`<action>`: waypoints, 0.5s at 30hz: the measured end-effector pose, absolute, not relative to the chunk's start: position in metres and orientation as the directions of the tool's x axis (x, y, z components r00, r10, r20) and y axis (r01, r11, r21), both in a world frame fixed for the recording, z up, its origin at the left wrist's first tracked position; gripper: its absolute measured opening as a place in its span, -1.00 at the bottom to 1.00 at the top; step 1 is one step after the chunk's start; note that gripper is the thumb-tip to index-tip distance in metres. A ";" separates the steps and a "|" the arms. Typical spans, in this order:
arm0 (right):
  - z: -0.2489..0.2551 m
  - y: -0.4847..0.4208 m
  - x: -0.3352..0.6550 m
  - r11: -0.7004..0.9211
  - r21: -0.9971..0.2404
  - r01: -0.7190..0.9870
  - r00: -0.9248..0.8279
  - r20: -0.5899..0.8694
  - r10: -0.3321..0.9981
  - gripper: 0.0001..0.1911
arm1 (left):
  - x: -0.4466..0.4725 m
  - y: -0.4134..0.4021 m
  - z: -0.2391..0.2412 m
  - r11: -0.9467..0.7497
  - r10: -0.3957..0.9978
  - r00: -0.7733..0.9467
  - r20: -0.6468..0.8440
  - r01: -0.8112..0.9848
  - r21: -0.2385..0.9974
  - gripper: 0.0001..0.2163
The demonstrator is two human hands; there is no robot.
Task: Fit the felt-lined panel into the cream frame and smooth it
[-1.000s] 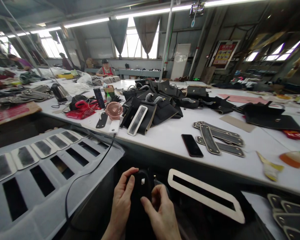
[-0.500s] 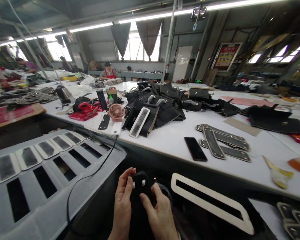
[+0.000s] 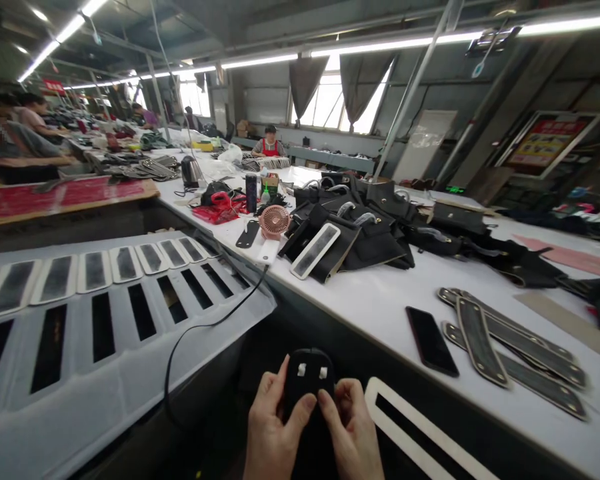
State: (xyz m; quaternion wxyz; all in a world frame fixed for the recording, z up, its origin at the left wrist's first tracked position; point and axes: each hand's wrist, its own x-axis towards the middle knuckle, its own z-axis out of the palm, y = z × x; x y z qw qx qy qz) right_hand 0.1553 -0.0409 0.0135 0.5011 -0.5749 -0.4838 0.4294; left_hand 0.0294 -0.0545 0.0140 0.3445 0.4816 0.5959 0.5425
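Note:
A black rounded-end piece (image 3: 311,390) with two small silvery tabs is held up low in the centre of the head view. My left hand (image 3: 275,427) grips its left edge, thumb on the face below the tabs and fingers behind. From the other side my right hand (image 3: 353,427) pinches it, its thumb close to the left one. The lower part of the piece fades into dark surroundings. Just right of my right hand lies a long cream frame-shaped strip (image 3: 405,417) with a slot.
A slotted pale sheet (image 3: 145,373) bearing several white-edged dark panels (image 3: 96,270) is at left, a cable (image 3: 200,325) across it. The white table (image 3: 360,313) holds black bags (image 3: 375,233), a pink fan (image 3: 274,221), a phone (image 3: 431,341) and riveted dark strips (image 3: 480,340). People sit farther back.
The view has swung left. My left thumb has come down onto the face of the black piece, and both thumbs now sit side by side below the tabs.

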 end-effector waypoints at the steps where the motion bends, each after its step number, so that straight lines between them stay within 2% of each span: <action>1: 0.015 -0.041 0.156 -0.027 -0.992 0.126 0.177 -0.004 0.984 -0.59 | 0.030 -0.055 0.014 -0.065 0.957 -0.257 0.131 0.253 0.965 -0.45; 5: 0.023 -0.046 0.155 0.015 -0.992 0.126 0.253 0.047 0.966 -0.62 | 0.030 -0.053 0.020 -0.106 0.975 -0.148 0.165 0.343 0.933 -0.49; 10: 0.025 -0.048 0.155 0.087 -0.990 0.112 0.356 0.122 0.926 -0.61 | 0.031 -0.053 0.025 -0.117 0.977 -0.136 0.162 0.288 0.950 -0.50; 12: 0.023 -0.043 0.160 0.073 -0.994 0.080 0.344 0.097 0.934 -0.62 | 0.032 -0.053 0.026 -0.111 0.979 -0.140 0.150 0.255 0.961 -0.50; 15: 0.023 -0.035 0.169 -0.040 -0.998 -0.053 0.198 -0.050 0.979 -0.63 | 0.036 -0.053 0.026 -0.105 0.974 -0.177 0.141 0.198 0.975 -0.49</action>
